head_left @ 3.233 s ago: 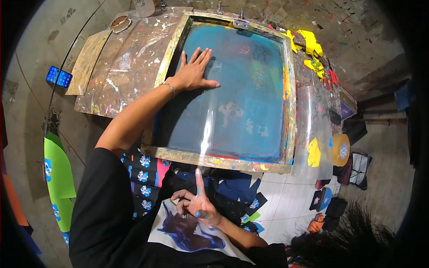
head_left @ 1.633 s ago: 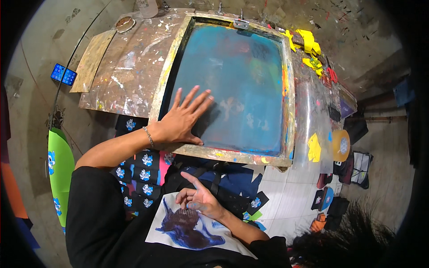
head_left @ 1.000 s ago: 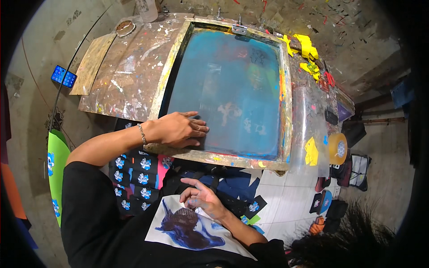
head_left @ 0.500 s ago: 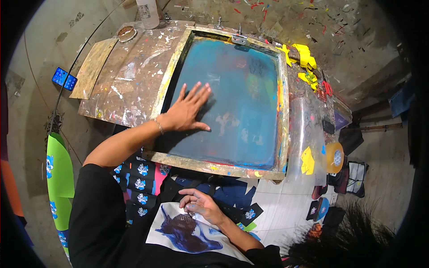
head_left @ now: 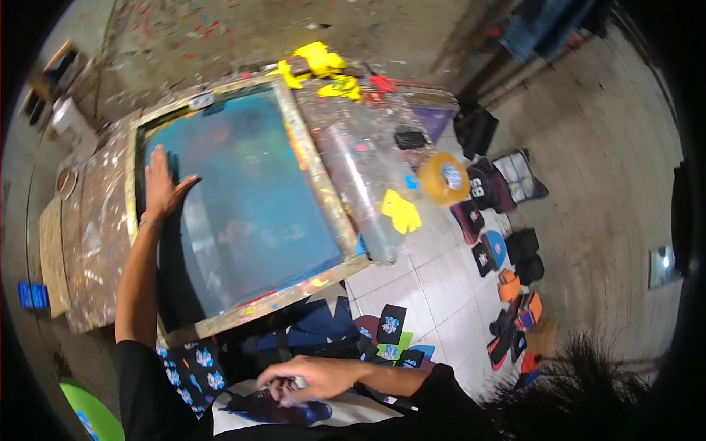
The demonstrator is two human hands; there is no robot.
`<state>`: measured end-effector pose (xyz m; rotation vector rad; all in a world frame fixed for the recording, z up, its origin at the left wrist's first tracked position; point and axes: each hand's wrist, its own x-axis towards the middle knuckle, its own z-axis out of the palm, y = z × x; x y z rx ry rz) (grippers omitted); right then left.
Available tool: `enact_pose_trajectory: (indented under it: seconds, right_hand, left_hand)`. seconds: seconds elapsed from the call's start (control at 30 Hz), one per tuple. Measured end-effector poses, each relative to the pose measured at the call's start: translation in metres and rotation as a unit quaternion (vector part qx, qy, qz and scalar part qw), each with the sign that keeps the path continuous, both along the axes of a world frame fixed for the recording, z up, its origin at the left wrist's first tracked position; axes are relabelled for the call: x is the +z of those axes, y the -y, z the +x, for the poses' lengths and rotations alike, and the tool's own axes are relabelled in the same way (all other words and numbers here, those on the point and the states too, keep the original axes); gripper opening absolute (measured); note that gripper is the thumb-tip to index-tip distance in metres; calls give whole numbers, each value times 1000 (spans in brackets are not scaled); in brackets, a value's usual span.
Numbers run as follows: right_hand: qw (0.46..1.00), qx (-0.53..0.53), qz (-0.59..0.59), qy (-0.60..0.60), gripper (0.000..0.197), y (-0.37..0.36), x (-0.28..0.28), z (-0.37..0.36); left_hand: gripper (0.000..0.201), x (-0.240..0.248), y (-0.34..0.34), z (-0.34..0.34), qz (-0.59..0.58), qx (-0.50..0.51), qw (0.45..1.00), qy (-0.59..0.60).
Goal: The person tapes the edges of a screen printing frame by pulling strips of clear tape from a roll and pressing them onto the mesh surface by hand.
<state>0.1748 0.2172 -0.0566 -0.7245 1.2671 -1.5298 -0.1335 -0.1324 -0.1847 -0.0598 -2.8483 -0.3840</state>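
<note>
A wood-framed printing screen (head_left: 254, 220) with blue-stained mesh lies on the worktable. My left hand (head_left: 162, 187) rests on the left part of the mesh, fingers stretched toward the far edge and thumb spread to the right. Low in front of my shirt, my right hand (head_left: 316, 378) is curled. Something pale shows between its fingers, but blur keeps me from making out what it is. A metal hinge clamp (head_left: 201, 101) sits at the frame's far edge.
Right of the frame lie a clear plastic sheet (head_left: 360, 184), a tape roll (head_left: 443, 179) and yellow scraps (head_left: 320, 59). Printed dark fabric pieces (head_left: 195, 375) are below the frame. A phone (head_left: 33, 295) and a bottle (head_left: 73, 125) are at the left; bags and pouches (head_left: 507, 180) lie at the right.
The view has turned to the right. My left hand has slid farther away along the mesh's left side. My right hand stays low by my shirt, its fingers curled more.
</note>
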Motion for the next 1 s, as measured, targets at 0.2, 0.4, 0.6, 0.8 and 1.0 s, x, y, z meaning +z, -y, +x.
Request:
enact_pose_trajectory:
  seconds: [0.2, 0.4, 0.6, 0.8, 1.0]
  right_hand:
    - [881, -354, 82, -304, 32, -157, 87, -99]
    - [477, -440, 623, -437, 73, -298, 24, -239]
    - [611, -346, 612, -363, 38, -359, -29, -324]
    - [706, -571, 367, -201, 20, -389, 5, -268]
    - [596, -611, 371, -366, 13, -273, 117, -90]
  left_hand:
    - [94, 9, 11, -25, -45, 30, 994, -95]
    - [68, 84, -80, 43, 102, -187, 963, -168]
    - [50, 126, -116, 168, 288, -279, 914, -57]
    - [41, 147, -152, 250, 417, -323, 850, -11]
    - [51, 148, -213, 289, 549, -379, 745, 15]
